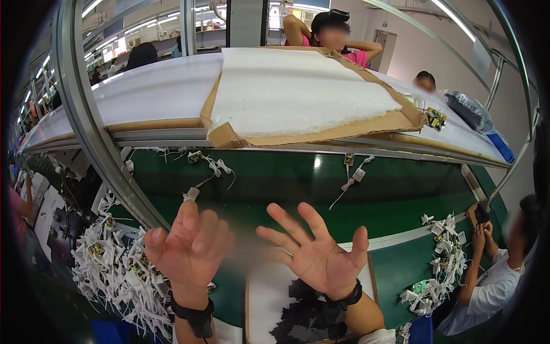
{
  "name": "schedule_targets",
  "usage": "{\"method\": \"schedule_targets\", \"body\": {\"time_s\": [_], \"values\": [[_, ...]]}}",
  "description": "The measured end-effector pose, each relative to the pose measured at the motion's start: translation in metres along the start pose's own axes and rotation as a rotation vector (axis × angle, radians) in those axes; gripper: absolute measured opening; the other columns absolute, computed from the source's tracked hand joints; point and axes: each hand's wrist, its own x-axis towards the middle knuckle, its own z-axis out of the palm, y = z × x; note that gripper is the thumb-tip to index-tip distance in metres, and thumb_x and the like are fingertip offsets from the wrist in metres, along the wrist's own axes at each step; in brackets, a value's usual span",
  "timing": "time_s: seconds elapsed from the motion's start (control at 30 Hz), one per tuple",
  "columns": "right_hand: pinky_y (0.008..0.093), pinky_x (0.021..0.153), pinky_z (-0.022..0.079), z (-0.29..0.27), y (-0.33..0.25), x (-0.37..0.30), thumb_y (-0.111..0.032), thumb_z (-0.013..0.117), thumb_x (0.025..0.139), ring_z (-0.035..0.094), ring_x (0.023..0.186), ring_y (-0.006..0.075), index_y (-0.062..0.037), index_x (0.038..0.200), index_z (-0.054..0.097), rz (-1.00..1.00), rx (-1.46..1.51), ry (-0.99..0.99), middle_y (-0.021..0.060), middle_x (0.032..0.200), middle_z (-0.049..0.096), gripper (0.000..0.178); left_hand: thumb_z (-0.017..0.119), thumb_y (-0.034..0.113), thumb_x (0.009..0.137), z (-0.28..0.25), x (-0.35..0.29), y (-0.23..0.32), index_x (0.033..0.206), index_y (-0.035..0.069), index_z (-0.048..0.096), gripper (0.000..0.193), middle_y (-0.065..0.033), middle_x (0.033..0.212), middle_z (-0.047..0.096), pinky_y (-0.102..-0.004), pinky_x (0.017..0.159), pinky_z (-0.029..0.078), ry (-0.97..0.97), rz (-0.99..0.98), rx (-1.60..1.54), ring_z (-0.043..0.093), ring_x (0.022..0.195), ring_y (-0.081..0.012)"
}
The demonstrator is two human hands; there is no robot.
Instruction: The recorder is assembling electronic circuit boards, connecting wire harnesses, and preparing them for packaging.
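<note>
My left hand (190, 252) is raised palm up, its fingers loosely bent and apart, and nothing shows in it. Just beyond its fingertips is a white plug adapter (191, 194) on a cable; whether they touch I cannot tell. My right hand (326, 258) is palm up with fingers spread, holding nothing. Both wrists wear black bands. Beneath the right hand, a white board (260, 298) with a brown edge carries a cluster of flat black pieces (306, 318), partly hidden by my wrist. A blurred patch lies between my hands.
A big heap of white cabled adapters (117, 269) lies at left, a smaller pile (444, 258) at right. Beyond runs a green belt (258, 178) with scattered adapters. Above it, a shelf bears a cardboard tray (226, 135) lined with white foam. A co-worker (487, 281) sits at right.
</note>
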Motion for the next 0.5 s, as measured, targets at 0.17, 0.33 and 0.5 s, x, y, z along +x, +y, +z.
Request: {"method": "schedule_targets", "body": {"time_s": [0.17,0.33,0.5], "values": [[0.0600,0.124,0.020,-0.0012,-0.0010,-0.0008,-0.087,0.027,0.094,0.016,0.157,0.0508,-0.0209,0.169,0.022,0.000,-0.014,-0.014,0.0249,0.174,0.004,0.100,0.060,0.048,0.092,-0.0005,-0.0001,0.0002,0.104,0.010,0.057,0.040,-0.0008,0.078,0.052,-0.0334,0.066,0.033,0.002,0.005,0.009,0.041,0.067,-0.0145],[0.0602,0.123,0.022,-0.0029,-0.0023,-0.0020,-0.087,0.028,0.094,0.022,0.155,0.0499,-0.0197,0.168,0.025,0.004,-0.012,-0.020,0.0269,0.173,0.007,0.100,0.060,0.049,0.092,-0.0005,-0.0002,-0.0001,0.104,0.010,0.057,0.040,-0.0007,0.078,0.051,-0.0337,0.066,0.033,0.005,0.002,0.020,0.042,0.067,-0.0147],[0.0592,0.123,0.022,-0.0045,-0.0012,-0.0030,-0.087,0.028,0.094,0.025,0.154,0.0486,-0.0187,0.167,0.026,0.010,-0.005,-0.022,0.0282,0.173,0.010,0.100,0.059,0.049,0.093,-0.0004,0.0004,-0.0007,0.104,0.010,0.058,0.041,-0.0007,0.078,0.051,-0.0339,0.066,0.034,-0.001,-0.005,0.034,0.042,0.067,-0.0150]]}}
